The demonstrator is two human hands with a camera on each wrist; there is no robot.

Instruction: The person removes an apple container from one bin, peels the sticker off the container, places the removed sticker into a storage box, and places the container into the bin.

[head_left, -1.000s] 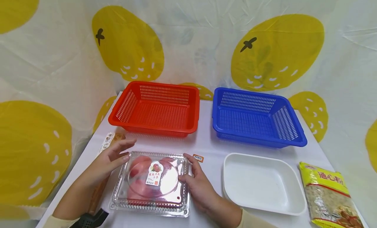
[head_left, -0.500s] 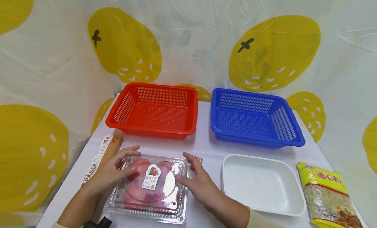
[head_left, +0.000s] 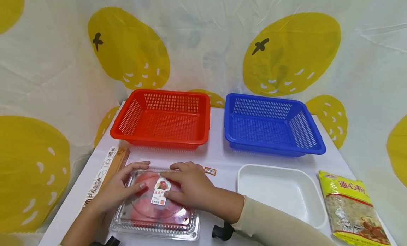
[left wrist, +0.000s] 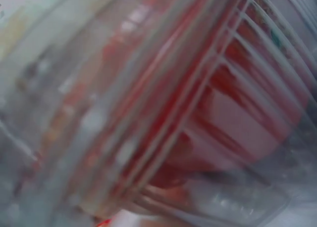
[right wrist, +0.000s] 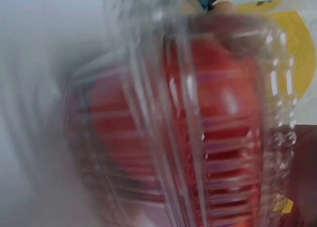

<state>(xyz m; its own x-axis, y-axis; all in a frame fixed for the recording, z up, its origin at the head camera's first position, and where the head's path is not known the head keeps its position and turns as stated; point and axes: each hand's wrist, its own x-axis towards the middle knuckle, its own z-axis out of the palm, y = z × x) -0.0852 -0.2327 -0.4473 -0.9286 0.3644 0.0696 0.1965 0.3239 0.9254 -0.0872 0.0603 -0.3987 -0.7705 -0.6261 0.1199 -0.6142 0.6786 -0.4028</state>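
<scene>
A clear plastic clamshell box (head_left: 128, 215) of red apples with a white fruit label (head_left: 160, 191) lies on the table's near left side. My left hand (head_left: 119, 187) is at its left side, thumb over the lid and fingers by the far left corner. Across the lid's far right part rests my right hand (head_left: 192, 187), its fingers pointing left and its thumb touching the label. Close up, the ribbed wall (left wrist: 198, 88) of the box fills the left wrist view, blurred. In the right wrist view the red apples (right wrist: 218, 103) show through the plastic.
A red basket (head_left: 159, 141) and a blue basket (head_left: 273, 147) stand at the back. A white tray (head_left: 279, 196) and a yellow macaroni bag (head_left: 353, 207) lie to the right. Left of the box is a long pasta box (head_left: 106, 173). A small orange packet (head_left: 210, 171) lies behind it.
My right hand has left the box's right edge and moved left over the lid. My left hand has stayed at the left side, its thumb now over the lid.
</scene>
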